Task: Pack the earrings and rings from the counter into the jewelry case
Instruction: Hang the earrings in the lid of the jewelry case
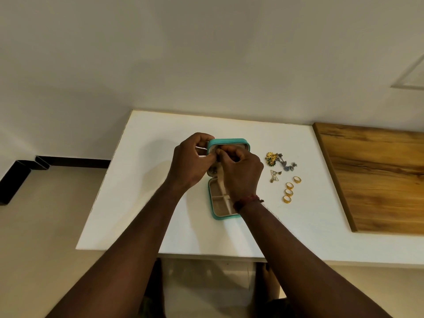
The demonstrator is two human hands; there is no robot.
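Left hand [192, 159]: fingers curled in tight. Its tips meet the right hand's tips at the inside of the lid. I cannot tell what it holds.
Right hand [242, 173]: fingers curled too, pinching at the same spot. The thing there is too small to see. A red thread band [249, 200] is on its wrist.
Small teal jewelry case [209, 193]: open on the white surface [142, 180], under both hands. Its lid stands up behind the fingers. The tan tray lies below the right hand.
Four gold rings [289, 186]: on the surface, just right of the right hand.
Gold and silver earrings [271, 159]: in a small pile right of the right hand, past the rings.
Brown wooden board [376, 177]: far right of both hands.
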